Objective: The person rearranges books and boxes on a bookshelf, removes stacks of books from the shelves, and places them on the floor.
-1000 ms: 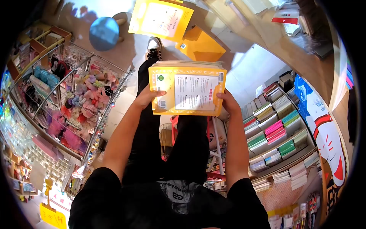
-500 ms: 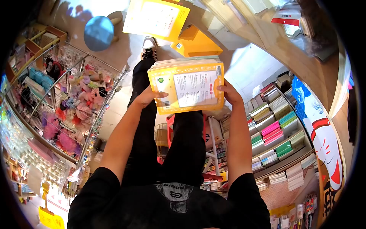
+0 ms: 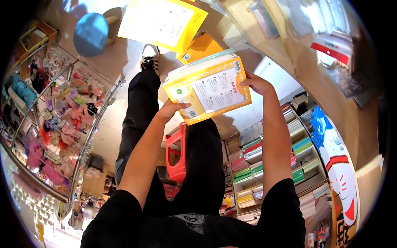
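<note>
A thick stack of books (image 3: 219,93) with a yellow back cover on top is held out in front of my legs. My left hand (image 3: 174,110) grips its lower left side, thumb lying on the cover. On the right side my right hand (image 3: 257,84) clasps the stack near the upper corner, thumb over the edge. The stack sits tilted, its right end farther from me. Fingers underneath are hidden. Beyond it are a large yellow printed package (image 3: 161,20) and an orange-yellow piece (image 3: 202,48) on the floor.
A red plastic stool (image 3: 176,155) is between my legs. To the left stands a wire rack (image 3: 78,103) of hair accessories, with a round blue stool (image 3: 91,35) behind it. Shelves of notebooks (image 3: 264,165) and a wooden counter (image 3: 306,70) line the right.
The stack has shifted slightly right and turned so its right end points upward. Both hands keep hold of it. The view has swung, showing more of the red stool.
</note>
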Available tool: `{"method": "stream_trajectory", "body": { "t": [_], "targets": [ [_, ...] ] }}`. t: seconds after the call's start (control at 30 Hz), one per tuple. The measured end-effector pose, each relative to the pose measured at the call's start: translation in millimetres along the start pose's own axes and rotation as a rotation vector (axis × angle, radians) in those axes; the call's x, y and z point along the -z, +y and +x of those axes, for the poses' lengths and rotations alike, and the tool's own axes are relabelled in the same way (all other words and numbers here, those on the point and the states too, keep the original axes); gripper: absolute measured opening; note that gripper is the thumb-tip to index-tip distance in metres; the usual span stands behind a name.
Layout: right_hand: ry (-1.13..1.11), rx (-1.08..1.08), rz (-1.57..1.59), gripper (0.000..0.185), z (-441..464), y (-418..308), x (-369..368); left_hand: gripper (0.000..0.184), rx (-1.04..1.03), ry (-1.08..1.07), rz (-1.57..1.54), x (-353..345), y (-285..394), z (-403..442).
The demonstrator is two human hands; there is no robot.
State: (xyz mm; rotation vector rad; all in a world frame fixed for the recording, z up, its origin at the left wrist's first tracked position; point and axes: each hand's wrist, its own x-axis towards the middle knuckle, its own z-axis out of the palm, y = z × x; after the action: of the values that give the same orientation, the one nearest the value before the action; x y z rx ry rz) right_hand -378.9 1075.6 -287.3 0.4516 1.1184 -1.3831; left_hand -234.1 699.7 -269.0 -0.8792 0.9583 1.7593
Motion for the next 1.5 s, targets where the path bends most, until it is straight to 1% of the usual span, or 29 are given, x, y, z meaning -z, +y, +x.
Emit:
{"method": "stream_trajectory", "body": {
  "t": [0.07,0.13,0.2,0.27,0.33,0.37,0.4,0.5,0.6,0.67,0.73,0.77,0.83,0.9,0.97,1.03,1.13,1.2,1.27,1.4,1.47,1.5],
  "targets": [
    [-0.025,-0.046,-0.036,0.092,19.1,-6.4,19.2,0.059,-0.037,0.005,-0.066,3.1,-18.6,23.9],
    [-0.037,-0.075,-0.066,0.091,38.0,-11.2,36.1,0.059,-0.030,0.030,-0.112,-1.0,-26.9,42.4],
    [-0.028,-0.113,-0.096,0.089,56.8,-15.4,49.5,0.063,-0.015,0.057,-0.228,-4.6,-33.3,57.5],
    [-0.060,-0.113,-0.109,0.087,73.0,-20.5,60.8,0.063,-0.032,0.054,-0.252,-8.3,-37.3,70.3],
    [-0.080,-0.185,-0.099,0.085,86.8,-22.4,70.8,0.063,-0.036,0.049,-0.314,-4.8,-47.2,85.3],
    [-0.068,-0.197,-0.109,0.081,92.3,-22.8,73.9,0.064,-0.049,0.049,-0.320,-2.9,-51.3,92.3],
    [-0.082,-0.202,-0.104,0.081,103.2,-20.1,77.7,0.064,-0.045,0.063,-0.322,-0.4,-52.7,96.7],
    [-0.100,-0.162,-0.119,0.076,114.2,-22.7,81.6,0.064,-0.051,0.096,-0.324,0.3,-51.8,104.2],
    [-0.095,-0.200,-0.089,0.075,119.2,-24.7,85.8,0.065,-0.067,0.086,-0.333,-0.4,-52.1,107.0],
    [-0.101,-0.178,-0.104,0.074,127.5,-22.2,87.2,0.070,-0.065,0.119,-0.340,3.1,-50.7,110.0],
    [-0.090,-0.170,-0.115,0.073,128.3,-21.4,89.3,0.069,-0.061,0.110,-0.342,4.6,-51.1,112.2],
    [-0.090,-0.169,-0.110,0.073,128.1,-21.1,91.2,0.069,-0.061,0.100,-0.346,5.1,-51.3,113.6],
    [-0.104,-0.167,-0.160,0.081,128.7,-27.8,90.4,0.069,-0.056,0.122,-0.320,7.0,-53.4,116.4],
    [-0.115,-0.160,-0.101,0.082,140.8,-21.9,94.7,0.068,-0.035,0.152,-0.291,8.6,-53.8,121.2],
    [-0.119,-0.165,-0.050,0.083,139.7,-12.1,92.1,0.059,-0.017,0.155,-0.288,4.9,-49.7,122.7],
    [-0.043,-0.093,0.009,0.085,140.4,-14.9,81.9,0.059,-0.028,0.129,-0.292,11.3,-54.1,130.6],
    [-0.036,-0.077,-0.062,0.086,143.1,-9.8,87.1,0.059,-0.039,0.118,-0.296,12.2,-56.5,133.7],
    [-0.049,-0.039,-0.016,0.085,143.7,-6.9,85.9,0.059,-0.052,0.125,-0.292,12.4,-54.3,133.4],
    [-0.010,-0.014,-0.027,0.083,138.9,-5.6,83.1,0.060,-0.054,0.108,-0.304,11.1,-53.6,132.4],
    [0.019,0.021,0.014,0.081,134.6,2.0,80.0,0.061,-0.009,0.097,-0.255,8.6,-47.2,128.8],
    [0.155,0.056,-0.052,0.085,130.9,5.4,75.2,0.061,-0.031,0.110,-0.206,9.3,-51.8,127.2],
    [0.285,0.099,-0.114,0.091,144.5,33.4,92.9,0.061,-0.039,0.106,-0.200,5.0,-50.0,121.2]
  ]
}}
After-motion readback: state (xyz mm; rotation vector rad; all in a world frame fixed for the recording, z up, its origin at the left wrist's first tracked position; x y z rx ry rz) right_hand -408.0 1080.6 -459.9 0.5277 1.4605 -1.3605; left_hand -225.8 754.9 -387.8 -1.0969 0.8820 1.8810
